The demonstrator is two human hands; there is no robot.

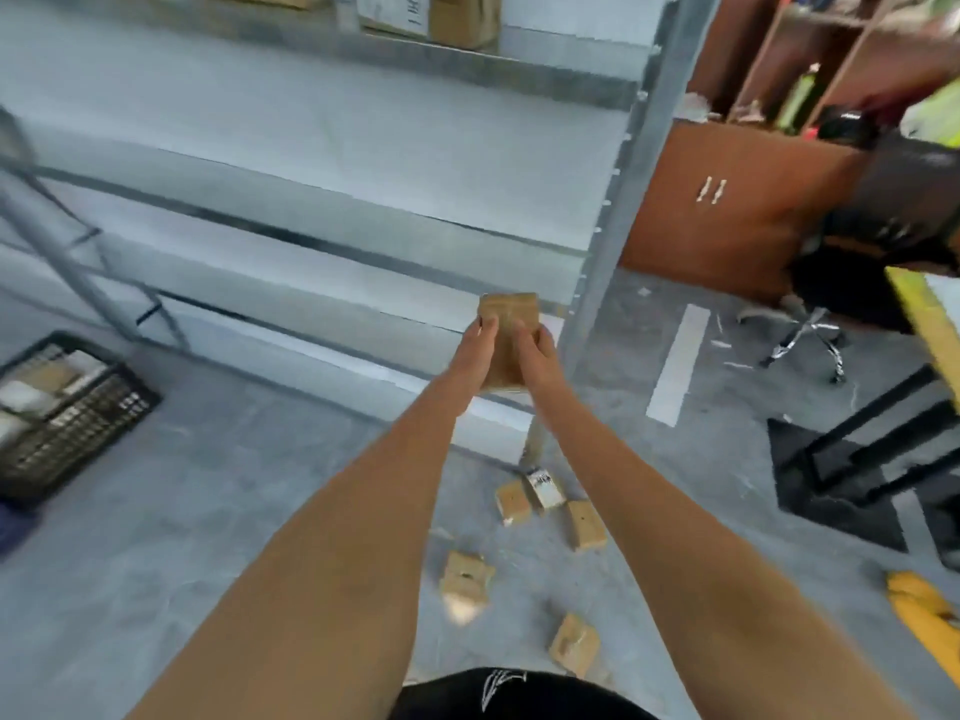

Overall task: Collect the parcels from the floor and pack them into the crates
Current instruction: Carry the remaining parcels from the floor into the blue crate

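**Two hands on one parcel, five more still on the floor**

Both arms are stretched out in front, and the left hand (475,350) and right hand (537,350) are gripping the same brown parcel (508,324) between them. Fingers of each hand are curled round its sides, left hand on the left edge, right hand on the right edge, thumbs on the near face. It's held up in the air in front of the metal shelving (332,210), well clear of the floor (234,511).

Down on the grey floor below the arms there's a loose scatter of more brown parcels. Three sit close together near the shelving's foot: one plain (512,502), one with a white label (544,488) touching or nearly touching it, and another (586,523) just to the right. A fourth (465,582) lies closer in and looks like it might be a couple stacked, too blurry to be sure. A fifth (575,644) is nearest, just by the dark shorts (519,693).

The black crate (67,413) is way over at the left edge, on the floor beside the shelving, already holding some parcels. Its mesh side faces this way.

Right side has a brown cabinet (727,200), an office chair (810,335) and something yellow (919,610) on the floor.
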